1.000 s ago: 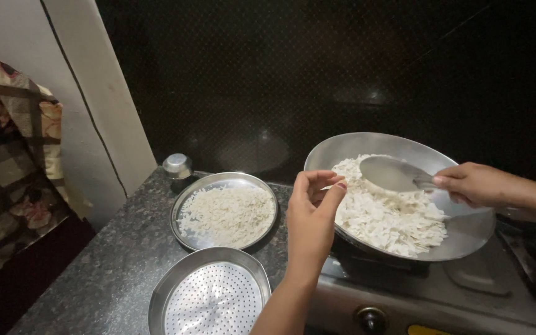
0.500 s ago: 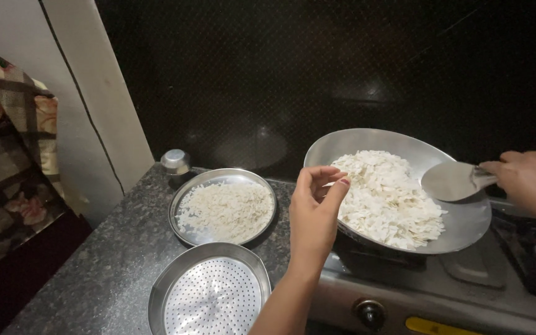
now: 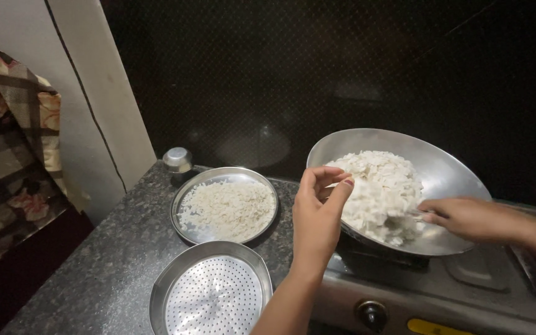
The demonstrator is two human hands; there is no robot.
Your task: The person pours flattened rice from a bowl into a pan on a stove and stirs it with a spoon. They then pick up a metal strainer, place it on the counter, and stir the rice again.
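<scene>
Mid-stir on the stove: right hand (image 3: 466,218) digs into the white flakes (image 3: 383,192) piled in the steel pan (image 3: 454,170), grip hidden, can't tell. Left hand (image 3: 317,214) at the pan's 9 o'clock rim pinches a few flakes — next up is probably gentle turning so nothing spills.

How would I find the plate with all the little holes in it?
Start at the big metal pan of white flakes on the stove, then move left onto the dark speckled counter. Two round steel dishes sit there; the perforated plate is the nearer one. It holds nothing and is dotted with tiny holes, while the plate behind holds white flakes.
</scene>
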